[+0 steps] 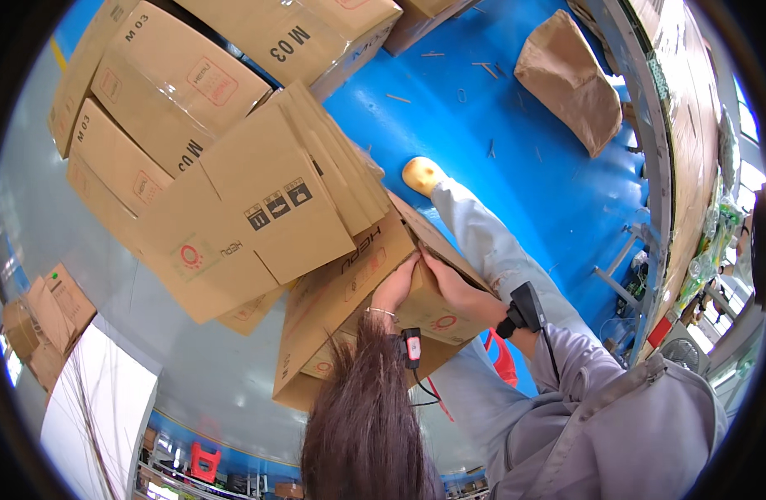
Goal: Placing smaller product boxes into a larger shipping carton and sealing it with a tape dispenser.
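Observation:
A brown cardboard box (pixel 316 321) stands tilted in front of me, its side panels spread around my hands. My left hand (pixel 396 286), with a thin bracelet at its wrist, grips the box near its upper corner. Close beside it, my right hand (pixel 451 283) holds the edge of the adjoining panel, its fingertips almost meeting those of the left. Some fingers of both hands are hidden behind the cardboard. Long dark hair covers much of the left forearm and the box's lower side. A stack of flattened cartons (pixel 233 208) lies right against the box's left side.
Taped cartons (pixel 170 71) are piled at the far left. Brown paper (pixel 566 79) and small scraps lie on the blue floor (pixel 450 108). A long bench (pixel 687 142) runs along the right. A red stool (pixel 203 461) and shelves appear at the lower left.

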Motion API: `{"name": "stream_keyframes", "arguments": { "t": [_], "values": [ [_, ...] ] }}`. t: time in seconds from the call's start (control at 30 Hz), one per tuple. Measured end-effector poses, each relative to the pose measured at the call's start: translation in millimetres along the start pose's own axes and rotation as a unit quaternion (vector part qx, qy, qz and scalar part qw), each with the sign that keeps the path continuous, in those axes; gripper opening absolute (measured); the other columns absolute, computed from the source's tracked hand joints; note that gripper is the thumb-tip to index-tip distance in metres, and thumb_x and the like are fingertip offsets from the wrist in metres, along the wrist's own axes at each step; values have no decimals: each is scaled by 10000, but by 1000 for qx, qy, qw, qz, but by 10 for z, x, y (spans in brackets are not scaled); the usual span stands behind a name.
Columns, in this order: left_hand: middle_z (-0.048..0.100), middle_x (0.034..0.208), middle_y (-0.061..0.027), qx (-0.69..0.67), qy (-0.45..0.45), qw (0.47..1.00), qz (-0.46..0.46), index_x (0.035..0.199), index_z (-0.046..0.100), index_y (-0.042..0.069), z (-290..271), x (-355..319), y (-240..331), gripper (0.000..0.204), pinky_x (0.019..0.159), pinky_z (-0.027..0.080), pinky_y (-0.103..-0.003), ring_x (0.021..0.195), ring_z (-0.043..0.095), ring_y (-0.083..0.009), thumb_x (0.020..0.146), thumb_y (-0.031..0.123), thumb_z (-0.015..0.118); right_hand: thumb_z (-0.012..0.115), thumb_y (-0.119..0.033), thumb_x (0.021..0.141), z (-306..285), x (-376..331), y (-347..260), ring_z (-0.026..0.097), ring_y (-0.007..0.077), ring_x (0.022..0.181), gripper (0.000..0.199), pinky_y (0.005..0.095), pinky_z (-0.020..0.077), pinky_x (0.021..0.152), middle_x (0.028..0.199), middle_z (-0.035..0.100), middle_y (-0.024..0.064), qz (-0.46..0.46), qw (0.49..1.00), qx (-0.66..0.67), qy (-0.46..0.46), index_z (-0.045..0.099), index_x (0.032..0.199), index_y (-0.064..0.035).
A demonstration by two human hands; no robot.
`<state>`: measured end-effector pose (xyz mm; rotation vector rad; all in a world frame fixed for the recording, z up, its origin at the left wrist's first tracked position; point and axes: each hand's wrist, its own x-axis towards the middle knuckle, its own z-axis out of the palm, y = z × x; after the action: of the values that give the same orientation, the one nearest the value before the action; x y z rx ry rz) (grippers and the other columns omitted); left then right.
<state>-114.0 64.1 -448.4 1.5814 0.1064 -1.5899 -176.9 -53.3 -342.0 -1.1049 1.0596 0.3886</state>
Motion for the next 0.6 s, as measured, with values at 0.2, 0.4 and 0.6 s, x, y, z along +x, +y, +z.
{"name": "stream_keyframes", "arguments": {
  "t": [0.2, 0.4, 0.6],
  "values": [
    [595, 1238, -137, 36, -6, 999, -2, 1211, 579, 30, -212, -68, -79, 494, 963, 400, -354, 1137, 539, -281, 912, 420, 528, 227, -427, 1012, 167, 340, 582, 463, 412, 1184, 581, 414, 337, 1008, 1295, 464, 306, 30, 982, -181, -34, 246, 1433, -26],
    [634, 1142, -110, 52, 18, 998, 20, 1130, 620, 9, -211, 2, -325, 371, 904, 434, -339, 1021, 574, -226, 941, 311, 518, 210, -452, 1007, 168, 422, 606, 446, 422, 1215, 619, 412, 324, 1032, 1323, 443, 311, 20, 974, -216, -59, 195, 1460, -31],
    [616, 1184, -126, 94, 4, 995, 39, 1194, 598, 10, -253, 90, -261, 373, 933, 422, -347, 1068, 557, -231, 964, 284, 490, 196, -473, 1004, 124, 479, 559, 307, 339, 1365, 621, 361, 234, 1117, 1463, 324, 236, 4, 963, -260, -70, 172, 1497, -96]
  ]
}}
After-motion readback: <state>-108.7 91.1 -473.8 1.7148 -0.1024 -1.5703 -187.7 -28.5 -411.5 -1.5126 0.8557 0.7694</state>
